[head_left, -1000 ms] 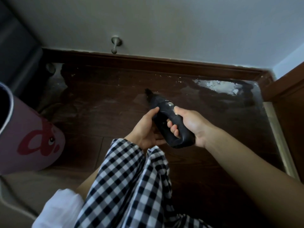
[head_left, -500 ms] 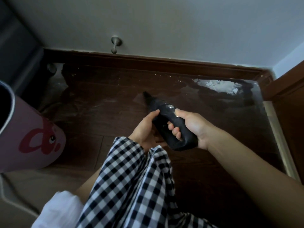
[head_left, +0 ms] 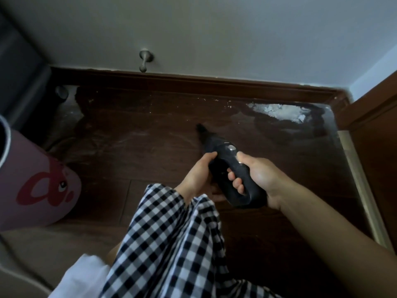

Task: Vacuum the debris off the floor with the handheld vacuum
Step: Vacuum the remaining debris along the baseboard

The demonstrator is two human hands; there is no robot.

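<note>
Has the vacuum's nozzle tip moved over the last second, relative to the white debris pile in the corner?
Barely, if at all. The handheld vacuum, gripped by the right hand, keeps its nozzle tip at nearly the same spot, left of and nearer than the debris pile.

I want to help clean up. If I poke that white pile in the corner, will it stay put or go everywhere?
The white pile looks like loose flakes and powder, so a poke would probably scatter it. Specks already trail along the baseboard, suggesting it is light and drifts easily. It lies flat, so it likely will not roll, but the bits may crumble.
</note>
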